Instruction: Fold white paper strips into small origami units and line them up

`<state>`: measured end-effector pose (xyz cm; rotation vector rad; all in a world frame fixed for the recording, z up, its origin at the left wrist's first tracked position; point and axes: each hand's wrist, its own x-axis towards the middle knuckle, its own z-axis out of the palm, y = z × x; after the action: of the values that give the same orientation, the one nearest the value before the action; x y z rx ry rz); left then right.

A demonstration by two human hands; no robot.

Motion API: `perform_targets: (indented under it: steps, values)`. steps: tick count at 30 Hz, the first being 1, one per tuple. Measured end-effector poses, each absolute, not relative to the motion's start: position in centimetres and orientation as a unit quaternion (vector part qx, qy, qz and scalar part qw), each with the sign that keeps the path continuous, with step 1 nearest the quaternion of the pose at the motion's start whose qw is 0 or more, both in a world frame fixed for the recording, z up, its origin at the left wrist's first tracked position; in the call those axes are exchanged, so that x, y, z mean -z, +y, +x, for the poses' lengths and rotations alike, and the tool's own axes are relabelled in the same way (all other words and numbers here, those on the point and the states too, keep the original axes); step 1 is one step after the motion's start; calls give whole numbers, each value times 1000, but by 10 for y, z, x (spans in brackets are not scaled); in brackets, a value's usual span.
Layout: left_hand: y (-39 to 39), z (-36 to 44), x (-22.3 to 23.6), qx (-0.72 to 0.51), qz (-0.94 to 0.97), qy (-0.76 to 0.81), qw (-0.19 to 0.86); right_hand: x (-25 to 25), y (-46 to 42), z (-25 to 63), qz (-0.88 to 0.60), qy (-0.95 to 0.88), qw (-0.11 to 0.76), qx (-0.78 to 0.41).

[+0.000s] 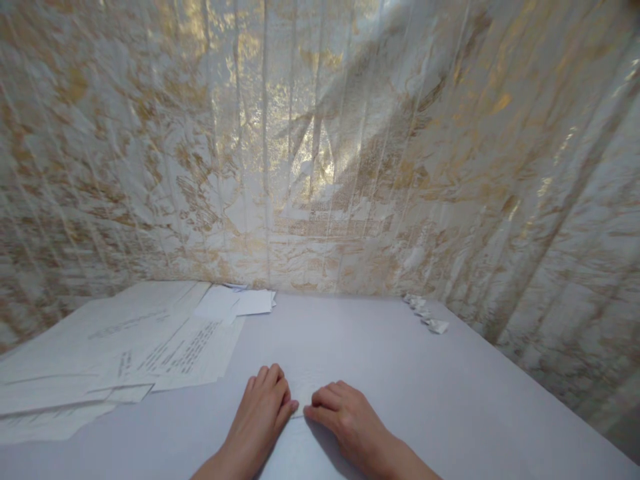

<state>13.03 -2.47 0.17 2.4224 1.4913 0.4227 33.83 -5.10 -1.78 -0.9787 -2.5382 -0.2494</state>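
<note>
Pressing down at the lower centre of the frame, both hands lie flat on a sheet of white paper that rests on the surface. The left hand sits palm down with fingers together, fingertips on the sheet's left part. The right hand sits just beside it, fingers curled slightly, fingertips on the sheet's right part. The two hands nearly touch at the fingertips; neither is closed around anything. The sheet extends from between the hands toward the bottom edge of the frame, and its outline is hard to tell against the pale surface.

At the left of the frame, loose printed papers lie spread and overlapping on the surface. At the upper edge of that spread lie smaller blank slips. At the right of centre, near the back edge, a short row of small folded paper pieces lies well apart from the hands. A white-and-gold curtain hangs behind the surface.
</note>
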Motion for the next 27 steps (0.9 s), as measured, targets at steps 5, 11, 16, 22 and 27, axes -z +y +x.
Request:
perform_targets:
  steps: [5, 11, 16, 22, 27]
  values:
    - [-25, 131, 0, -144, 837, 513, 128, 16, -52, 338, -344, -912, 193, 111]
    - [-27, 130, 0, -165, 839, 500, 136, 19, -52, 339, -319, -915, 197, 146]
    - [-26, 132, 2, -192, 856, 453, 158, 23, -53, 344, -327, -912, 195, 155]
    - [-25, 130, 7, -200, 869, 419, 172, 30, -59, 366, -368, -889, 232, 142]
    - [-23, 129, 10, -209, 871, 411, 172, 28, -68, 391, -404, -878, 225, 124]
